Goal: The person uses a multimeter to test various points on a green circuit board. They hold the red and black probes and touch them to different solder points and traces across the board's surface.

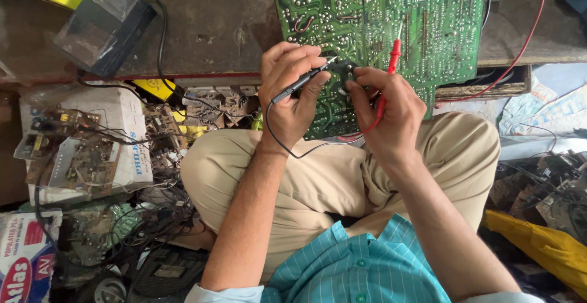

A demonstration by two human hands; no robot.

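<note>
Pinching a black probe [301, 81] in left fingers [306, 64], red probe [391, 64] in right fingers [367, 86], against the green circuit board [428, 22].

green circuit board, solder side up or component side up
Solder side up: the green circuit board shows shiny solder dots and traces, no parts.
</note>
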